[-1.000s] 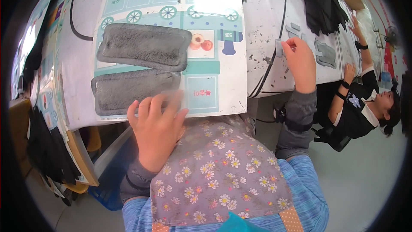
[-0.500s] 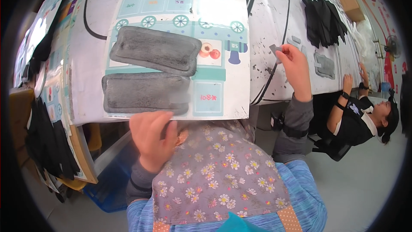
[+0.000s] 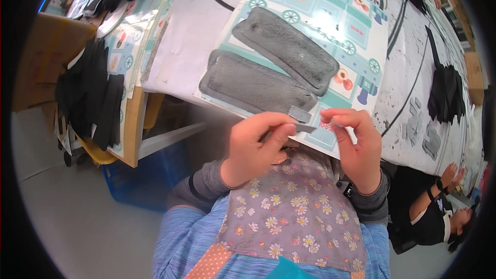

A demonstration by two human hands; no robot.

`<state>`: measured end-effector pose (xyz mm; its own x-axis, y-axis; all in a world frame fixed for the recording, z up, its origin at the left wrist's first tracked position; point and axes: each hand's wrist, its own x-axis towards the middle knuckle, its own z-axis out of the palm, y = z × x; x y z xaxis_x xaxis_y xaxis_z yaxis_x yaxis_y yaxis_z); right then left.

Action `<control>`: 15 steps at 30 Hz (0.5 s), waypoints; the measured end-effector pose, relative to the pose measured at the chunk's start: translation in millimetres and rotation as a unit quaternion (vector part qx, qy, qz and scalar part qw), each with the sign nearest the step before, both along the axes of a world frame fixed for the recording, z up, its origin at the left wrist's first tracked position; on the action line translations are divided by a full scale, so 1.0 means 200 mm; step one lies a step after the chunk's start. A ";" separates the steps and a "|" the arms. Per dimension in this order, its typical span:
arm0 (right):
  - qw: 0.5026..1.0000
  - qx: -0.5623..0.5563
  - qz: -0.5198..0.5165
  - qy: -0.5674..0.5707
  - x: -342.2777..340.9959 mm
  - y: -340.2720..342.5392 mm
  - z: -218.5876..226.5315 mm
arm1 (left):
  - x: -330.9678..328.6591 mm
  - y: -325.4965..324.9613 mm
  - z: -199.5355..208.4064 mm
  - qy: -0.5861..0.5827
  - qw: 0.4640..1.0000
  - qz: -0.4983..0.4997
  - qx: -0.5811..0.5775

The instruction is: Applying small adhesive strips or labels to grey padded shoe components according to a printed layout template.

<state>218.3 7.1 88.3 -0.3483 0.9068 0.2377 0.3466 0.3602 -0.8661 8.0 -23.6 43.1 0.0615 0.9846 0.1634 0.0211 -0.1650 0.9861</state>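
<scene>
At white bench [image 3: 175, 67]: left hand [image 3: 253, 147] grip pinching small flat grey strip [image 3: 307, 128]; right hand [image 3: 360, 147] curled beside, cannot tell if grasping; 2 long rounded grey pads [image 3: 253, 83] beyond.

White table [image 3: 178, 46], surface specked w/ dark marks, is crossed by thin dark lines; whether cords or print can't be told. Lg printed sheet [image 3: 330, 26], teal & white w/ fruit pics & wheels, is laid at an angle, its near corner at table edge. On sheet, 2 gray pads [image 3: 287, 51] are set, rect., ends slightly overlapping; sm. gray tab [image 3: 299, 113] is seen on lower one's R end. To R, sm. gray pieces [image 3: 412, 124] are clustered, w/ gray patch [image 3: 431, 142] just beside; black cloth bundle [image 3: 447, 93] is placed farther back. On L, wood-edged table [image 3: 135, 129] is partly covered by similar sheets [image 3: 120, 62].
</scene>
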 end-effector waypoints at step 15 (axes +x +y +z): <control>0.887 0.353 0.148 -0.259 -0.49 0.15 0.00 | -0.43 0.06 -0.05 -0.142 0.963 0.068 -0.221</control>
